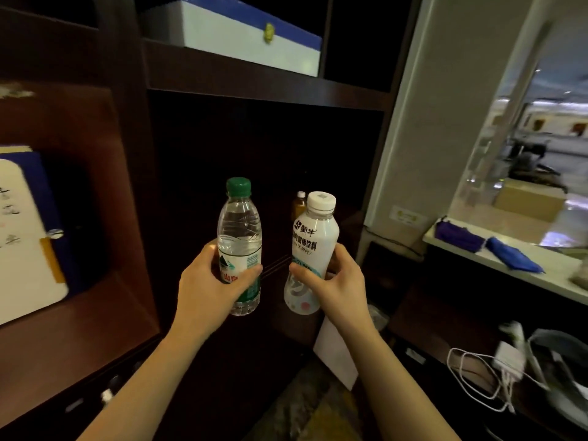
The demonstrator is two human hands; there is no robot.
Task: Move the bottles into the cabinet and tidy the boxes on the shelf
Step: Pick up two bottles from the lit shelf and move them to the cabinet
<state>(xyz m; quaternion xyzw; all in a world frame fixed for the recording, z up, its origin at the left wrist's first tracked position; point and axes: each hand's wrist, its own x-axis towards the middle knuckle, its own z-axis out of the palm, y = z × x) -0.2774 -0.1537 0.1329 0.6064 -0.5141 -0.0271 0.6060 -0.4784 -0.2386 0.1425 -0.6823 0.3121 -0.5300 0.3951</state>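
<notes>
My left hand (206,288) grips a clear water bottle (239,230) with a green cap, held upright. My right hand (337,284) grips a white drink bottle (313,246) with a white cap, also upright. Both are held in front of the dark open cabinet compartment (264,160). A small amber bottle (299,205) stands deep inside the cabinet, partly hidden behind the white bottle. On the shelf above lies a white and blue box (241,36) with a gold clasp. A second white and blue box (28,230) leans in the left compartment.
The dark wooden shelf board (264,87) runs above the cabinet opening. To the right is a white counter (509,262) with blue cloths (483,243). White cables and a charger (496,370) lie at the lower right. A white sheet (337,354) leans below my right wrist.
</notes>
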